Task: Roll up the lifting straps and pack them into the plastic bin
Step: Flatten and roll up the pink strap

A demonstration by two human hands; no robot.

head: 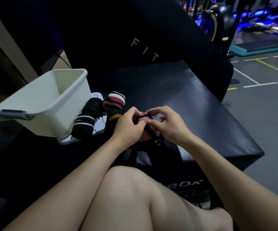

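Between both hands sits a pink and black lifting strap (145,117), partly rolled, with its loose tail (158,140) hanging toward me. My left hand (128,126) pinches the roll from the left. My right hand (167,123) pinches it from the right and above. A white plastic bin (71,97) stands tilted at the left, and its inside looks bare. Beside it lie rolled straps: a black one with white stripes (84,124), a red, white and black one (114,101), and a black one with orange stripes (114,118).
Everything rests on a black padded box (193,104). The bin's white lid (98,129) lies under the rolled straps. A black upright pad (143,30) rises behind. My bare knee (126,197) is in front. Gym floor and equipment lie to the right.
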